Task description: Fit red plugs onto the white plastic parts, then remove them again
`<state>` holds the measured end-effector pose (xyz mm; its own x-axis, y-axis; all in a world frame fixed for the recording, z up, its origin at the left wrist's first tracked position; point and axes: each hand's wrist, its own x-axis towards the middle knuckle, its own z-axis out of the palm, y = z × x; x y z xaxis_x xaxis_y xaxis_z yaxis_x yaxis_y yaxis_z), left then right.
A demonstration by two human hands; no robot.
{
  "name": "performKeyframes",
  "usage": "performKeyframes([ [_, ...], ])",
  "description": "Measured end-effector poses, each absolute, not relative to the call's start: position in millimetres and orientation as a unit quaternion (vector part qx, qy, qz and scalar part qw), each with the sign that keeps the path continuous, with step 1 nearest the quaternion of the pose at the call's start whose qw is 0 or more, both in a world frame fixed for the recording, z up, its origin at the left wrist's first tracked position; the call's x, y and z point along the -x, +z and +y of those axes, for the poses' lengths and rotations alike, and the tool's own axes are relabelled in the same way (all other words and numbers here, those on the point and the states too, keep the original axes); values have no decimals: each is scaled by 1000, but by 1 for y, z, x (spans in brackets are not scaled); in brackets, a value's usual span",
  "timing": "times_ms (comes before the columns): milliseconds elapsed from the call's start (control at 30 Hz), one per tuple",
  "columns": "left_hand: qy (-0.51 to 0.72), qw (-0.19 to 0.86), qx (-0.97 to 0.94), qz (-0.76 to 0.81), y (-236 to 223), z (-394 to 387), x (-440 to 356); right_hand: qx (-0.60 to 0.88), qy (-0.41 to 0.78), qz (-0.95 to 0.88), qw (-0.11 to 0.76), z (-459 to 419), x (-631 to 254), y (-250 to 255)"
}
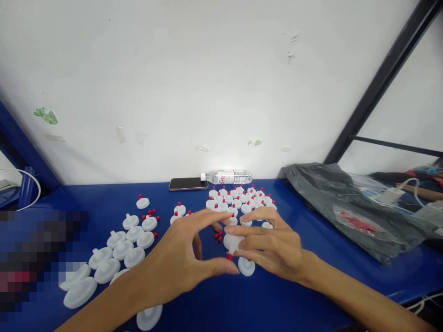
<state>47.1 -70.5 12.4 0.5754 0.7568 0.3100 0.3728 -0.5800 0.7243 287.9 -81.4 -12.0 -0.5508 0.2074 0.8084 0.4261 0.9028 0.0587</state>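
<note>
My right hand (277, 242) grips a white plastic disc (232, 241) with a short stem pointing down toward me. A small red cap (230, 257) sits at the end of that stem. My left hand (188, 244) curves in a wide C from the other side, thumb and fingers apart. Its thumb tip lies right by the red cap; whether they touch, I cannot tell. Below the held disc, another white disc (247, 266) lies on the blue table (211, 306). Several loose red caps (218, 236) lie between my hands, farther back.
White discs without caps (122, 249) spread over the left side. Behind my hands stand several red-capped discs (236, 203). A phone (188, 184) and a lying water bottle (228, 176) are by the wall. A grey plastic bag (346, 203) with a clear packet of red pieces (360, 222) lies right.
</note>
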Motion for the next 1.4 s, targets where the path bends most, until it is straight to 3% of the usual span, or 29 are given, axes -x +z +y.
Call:
performKeyframes([
  [233,237,428,-826,282,15,-78,-48,165,-154,-882,414,-94,-280,-6],
  [400,218,430,-822,303,9,-78,-45,155,-192,-892,379,-96,-283,-6],
  [567,236,397,-835,300,8,-77,-48,135,-200,-901,361,-95,-282,-7],
  [767,284,355,-829,325,10,-62,-45,187,-113,-875,433,-90,-278,-5],
  [900,339,190,-833,394,10,-41,-28,355,-81,-810,460,-79,-295,7],
  [1000,307,-11,-872,380,8,-25,-15,457,0,-795,399,-67,-315,18],
  [1067,257,-83,-884,382,7,-18,-10,484,71,-803,340,-61,-326,23],
  [1233,162,-94,-888,421,6,-12,-5,453,176,-855,185,-57,-332,21],
  [1400,149,-55,-891,425,11,-10,1,412,150,-892,109,-59,-325,15],
])
